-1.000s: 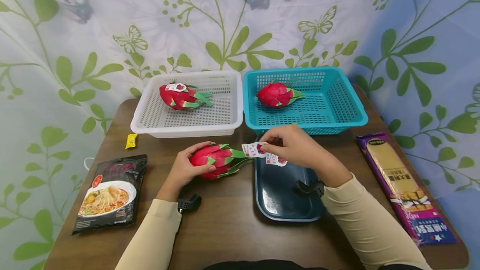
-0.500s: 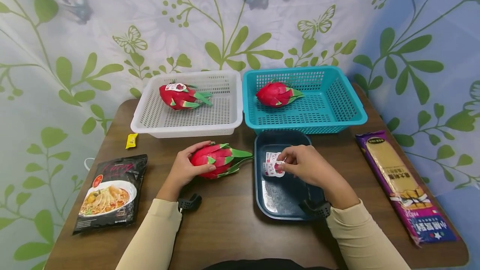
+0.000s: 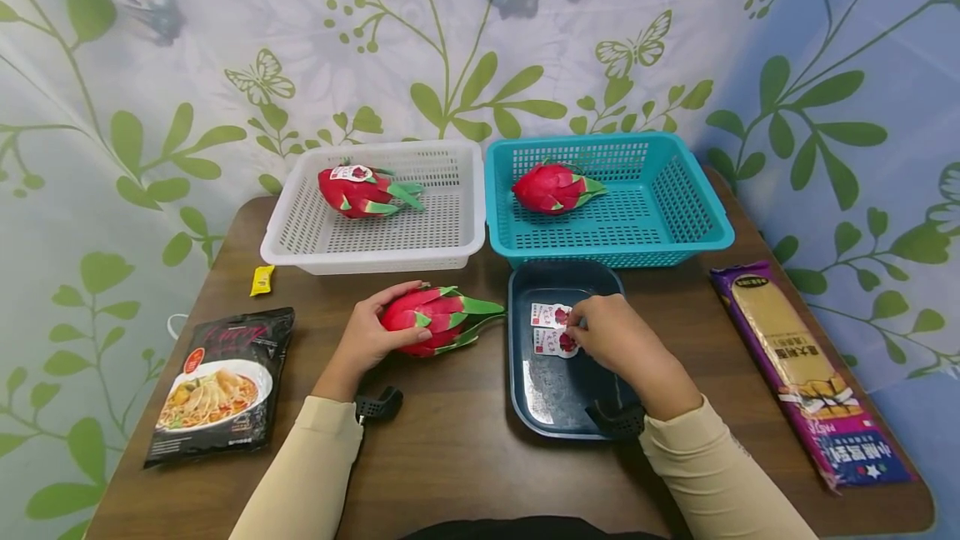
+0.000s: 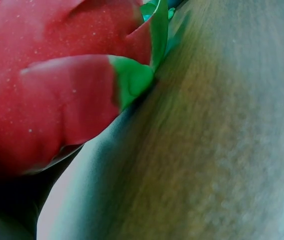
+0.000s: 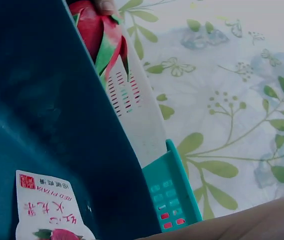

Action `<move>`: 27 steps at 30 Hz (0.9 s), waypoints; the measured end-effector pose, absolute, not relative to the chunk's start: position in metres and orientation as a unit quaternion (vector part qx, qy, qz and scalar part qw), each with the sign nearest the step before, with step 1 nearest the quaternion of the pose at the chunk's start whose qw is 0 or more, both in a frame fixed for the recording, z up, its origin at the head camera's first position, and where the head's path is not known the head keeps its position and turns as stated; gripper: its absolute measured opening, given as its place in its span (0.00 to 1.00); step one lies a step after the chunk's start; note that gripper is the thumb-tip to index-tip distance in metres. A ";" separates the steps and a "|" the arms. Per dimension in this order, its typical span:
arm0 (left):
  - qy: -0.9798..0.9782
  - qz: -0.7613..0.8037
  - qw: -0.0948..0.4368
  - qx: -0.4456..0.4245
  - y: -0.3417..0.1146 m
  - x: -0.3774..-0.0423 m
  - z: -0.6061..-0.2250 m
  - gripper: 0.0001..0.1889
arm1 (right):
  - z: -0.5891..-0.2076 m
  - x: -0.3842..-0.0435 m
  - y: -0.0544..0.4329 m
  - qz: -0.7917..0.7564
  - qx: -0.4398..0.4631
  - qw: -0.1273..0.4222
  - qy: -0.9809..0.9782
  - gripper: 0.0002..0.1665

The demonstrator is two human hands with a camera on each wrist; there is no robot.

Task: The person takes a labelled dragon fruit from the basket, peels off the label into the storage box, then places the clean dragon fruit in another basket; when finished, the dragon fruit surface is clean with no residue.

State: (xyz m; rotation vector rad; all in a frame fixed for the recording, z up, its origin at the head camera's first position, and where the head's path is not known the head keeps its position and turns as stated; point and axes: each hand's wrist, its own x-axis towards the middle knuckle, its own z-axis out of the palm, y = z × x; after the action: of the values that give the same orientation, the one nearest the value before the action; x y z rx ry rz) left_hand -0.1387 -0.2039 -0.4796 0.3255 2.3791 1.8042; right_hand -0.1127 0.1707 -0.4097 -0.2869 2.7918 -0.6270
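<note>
With the left hand (image 3: 367, 330), grasping a red, green-leaved, oval dragon fruit (image 3: 431, 319) on the brown wooden surface (image 3: 442, 448), beside a dark blue rectangular tray (image 3: 547, 415). With the right hand (image 3: 624, 347), touching a lower white printed label (image 3: 550, 342) in the tray; cannot tell if pinching it. Could drag the upper white printed label (image 3: 546, 315) along, from working so close; could roll the fruit by loosening the grip.

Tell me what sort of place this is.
Probably a small indoor workspace, perhaps staged: a wood-grain table before a leaf-and-butterfly backdrop, with a white plastic basket and a turquoise plastic basket on it.
</note>
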 end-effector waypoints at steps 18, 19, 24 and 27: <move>0.790 0.598 0.068 0.118 -0.205 -0.140 -0.482 0.38 | -0.404 -0.112 0.197 -0.358 -0.037 -0.018 0.933 0.12; 0.790 0.597 0.068 0.121 -0.205 -0.140 -0.482 0.39 | -0.404 -0.113 0.202 -0.376 -0.026 -0.040 0.925 0.14; 0.790 0.595 0.068 0.134 -0.206 -0.138 -0.480 0.40 | -0.414 -0.123 0.224 -0.490 0.062 -0.103 0.864 0.27; 0.789 0.593 0.066 0.147 -0.206 -0.138 -0.480 0.40 | -0.423 -0.129 0.235 -0.545 0.122 -0.103 0.824 0.33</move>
State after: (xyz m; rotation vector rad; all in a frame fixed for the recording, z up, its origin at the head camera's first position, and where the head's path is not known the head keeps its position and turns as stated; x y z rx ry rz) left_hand -0.1382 -0.2061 -0.4798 0.4433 2.3807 1.7883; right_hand -0.1286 0.2347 -0.4228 0.4090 2.7710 -1.8322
